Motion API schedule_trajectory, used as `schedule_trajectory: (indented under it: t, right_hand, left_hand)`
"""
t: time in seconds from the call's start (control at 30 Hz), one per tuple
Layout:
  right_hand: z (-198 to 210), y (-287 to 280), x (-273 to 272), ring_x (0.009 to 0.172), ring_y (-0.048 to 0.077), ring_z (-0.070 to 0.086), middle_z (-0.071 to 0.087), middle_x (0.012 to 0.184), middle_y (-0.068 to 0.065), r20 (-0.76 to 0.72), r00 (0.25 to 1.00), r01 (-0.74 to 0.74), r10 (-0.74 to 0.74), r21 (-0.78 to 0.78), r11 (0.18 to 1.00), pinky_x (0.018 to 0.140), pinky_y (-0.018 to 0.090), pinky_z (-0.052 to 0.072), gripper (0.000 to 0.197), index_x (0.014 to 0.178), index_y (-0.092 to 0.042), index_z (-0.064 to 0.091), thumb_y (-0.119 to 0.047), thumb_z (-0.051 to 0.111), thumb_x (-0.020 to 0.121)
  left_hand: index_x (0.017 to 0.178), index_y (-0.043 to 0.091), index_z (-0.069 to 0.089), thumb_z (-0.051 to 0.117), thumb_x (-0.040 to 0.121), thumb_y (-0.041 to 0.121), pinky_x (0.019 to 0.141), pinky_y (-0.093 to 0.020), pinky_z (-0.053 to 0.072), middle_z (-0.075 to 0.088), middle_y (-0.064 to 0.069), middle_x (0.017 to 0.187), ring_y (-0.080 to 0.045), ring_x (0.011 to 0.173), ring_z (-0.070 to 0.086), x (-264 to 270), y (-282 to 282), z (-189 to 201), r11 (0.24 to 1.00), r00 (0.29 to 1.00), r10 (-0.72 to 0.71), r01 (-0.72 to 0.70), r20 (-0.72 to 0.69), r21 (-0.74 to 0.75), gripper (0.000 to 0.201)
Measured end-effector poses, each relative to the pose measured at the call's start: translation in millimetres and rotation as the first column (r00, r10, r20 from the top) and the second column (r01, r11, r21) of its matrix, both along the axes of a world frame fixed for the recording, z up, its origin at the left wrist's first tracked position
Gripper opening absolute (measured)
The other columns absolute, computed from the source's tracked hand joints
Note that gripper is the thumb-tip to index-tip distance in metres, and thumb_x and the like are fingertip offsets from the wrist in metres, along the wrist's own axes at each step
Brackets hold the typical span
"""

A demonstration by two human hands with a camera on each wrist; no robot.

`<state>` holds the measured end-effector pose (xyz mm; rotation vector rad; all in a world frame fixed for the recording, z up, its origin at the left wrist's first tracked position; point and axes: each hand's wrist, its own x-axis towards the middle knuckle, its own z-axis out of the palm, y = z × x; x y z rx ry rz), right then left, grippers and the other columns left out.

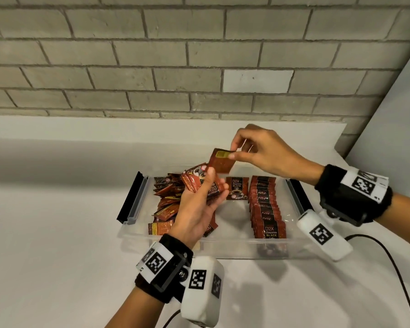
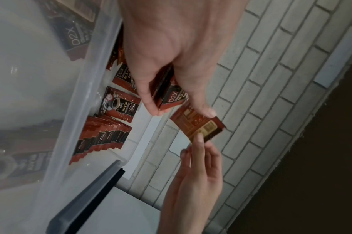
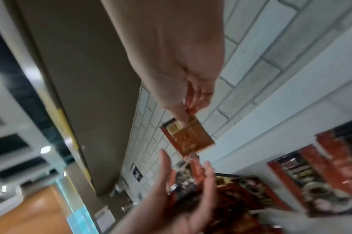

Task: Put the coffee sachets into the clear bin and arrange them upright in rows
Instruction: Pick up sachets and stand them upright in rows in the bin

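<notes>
Fingers of the right hand (image 1: 263,147) pinch a single coffee sachet (image 1: 221,162) by its upper corner, thumb and forefinger closed on the yellow-printed patch, so the packet hangs back-face toward the head camera above the clear bin (image 1: 223,245). Just below it, the left hand (image 1: 197,207) grips a small stack of sachets (image 1: 199,179), thumb on one face and fingers curled round the other; the left thumb tip sits at the hanging packet's lower edge, touching or nearly so. Inside the bin, a finished row of sachets (image 1: 265,207) stands on the right side, running from the far wall toward the near wall, each packet leaning a little on the next. A loose heap of sachets (image 1: 166,200) lies on the left side, and one lone sachet (image 1: 237,188) stands upright between them by the far wall. The bin rests on the white counter (image 1: 57,233), below a grey brick wall (image 1: 152,67). The relation that matters: the pinched packet lies up and left of the finished row and is tilted, its lower corner pointing at the left hand's stack. Judging from this, it is either joining that stack or heading for a second row at the lone sachet; the right hand is the nearer to both rows.
</notes>
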<state>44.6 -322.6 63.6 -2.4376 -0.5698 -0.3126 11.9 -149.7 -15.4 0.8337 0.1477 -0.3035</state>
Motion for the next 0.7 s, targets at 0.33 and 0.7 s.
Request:
schedule_trajectory:
  t: [0.33, 0.7]
  right_hand:
    - [-29, -16, -27, 0.096, 0.0, 0.054, 0.046, 0.119, -0.009, -0.119, 0.968, -0.238, 0.221, -0.152, 0.959, 0.083, 0.017, 0.049, 0.022, 0.103, -0.021, 0.061, -0.012, 0.068, 0.085]
    - [0, -5, 13, 0.084, -0.011, 0.06, 0.068, 0.09, -0.021, -0.374, 0.919, -0.155, 0.125, -0.051, 0.987, 0.071, 0.001, 0.039, 0.013, 0.1, -0.026, 0.071, -0.026, 0.066, 0.087]
  left_hand:
    - [0.102, -0.007, 0.065, 0.064, 0.081, -0.004, 0.076, -0.029, 0.058, 0.071, -0.016, 0.094, -0.024, 0.09, 0.067, 0, 2, 2, 0.999, 1.0, 0.018, -0.017, 0.016, -0.031, 0.021]
    - [0.116, 0.002, 0.062, 0.067, 0.081, -0.005, 0.085, -0.04, 0.057, 0.071, -0.017, 0.11, -0.03, 0.102, 0.068, -5, -6, 6, 0.994, 0.997, -0.016, 0.009, 0.072, 0.105, 0.036]
